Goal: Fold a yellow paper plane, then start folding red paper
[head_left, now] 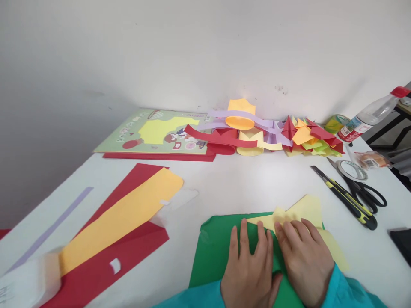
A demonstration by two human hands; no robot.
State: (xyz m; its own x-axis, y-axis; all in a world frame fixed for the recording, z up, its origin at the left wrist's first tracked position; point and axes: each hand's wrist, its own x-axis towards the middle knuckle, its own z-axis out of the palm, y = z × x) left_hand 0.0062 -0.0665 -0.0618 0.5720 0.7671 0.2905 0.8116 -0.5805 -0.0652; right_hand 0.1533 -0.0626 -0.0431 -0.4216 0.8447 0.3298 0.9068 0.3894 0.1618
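Observation:
A pale yellow folded paper (311, 209) with a narrow point to the left lies on a green paper sheet (213, 250). My left hand (248, 265) rests flat on the green sheet, fingers stretched and spread, its fingertips at the lower edge of the yellow point. Beside it, my right hand (306, 256) presses its fingertips down on the yellow paper, with the fingers slightly bent and apart. Neither hand is wrapped round anything. The right hand hides part of the yellow paper.
To the right lie a utility knife (345, 196), scissors (362, 188), a tape roll (353, 169) and a plastic bottle (369, 115). Red paper (128, 265) and an orange strip (122, 218) lie left. Folded paper pieces (310, 137) and a green pad (128, 128) line the wall.

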